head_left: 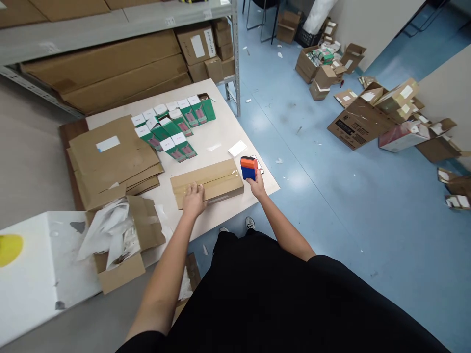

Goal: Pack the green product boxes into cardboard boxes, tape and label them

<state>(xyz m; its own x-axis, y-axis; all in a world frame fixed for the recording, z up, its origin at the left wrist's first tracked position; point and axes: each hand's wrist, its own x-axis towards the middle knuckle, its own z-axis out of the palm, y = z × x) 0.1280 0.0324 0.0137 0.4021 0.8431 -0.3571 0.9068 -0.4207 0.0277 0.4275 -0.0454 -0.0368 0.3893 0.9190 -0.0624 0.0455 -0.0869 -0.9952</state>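
A long closed cardboard box (217, 177) lies near the front edge of the table (206, 225), with a shiny strip of tape at its right end. My left hand (195, 199) rests on its top, fingers spread over the lengthwise seam. Just past the box's right end, my right hand (257, 186) is closed around an orange and blue tape dispenser (249, 169). Partly hidden behind the dispenser is a phone-like flat object (260, 165). Close by lies a white card (237, 148).
Several green and white boxes (179, 147) stand at the table's back. Flattened cardboard (110, 162) is stacked at left, beside an open carton (150, 220) holding white paper. A metal shelf (147, 22) borders the back. Cartons (358, 122) and scraps litter the floor at right.
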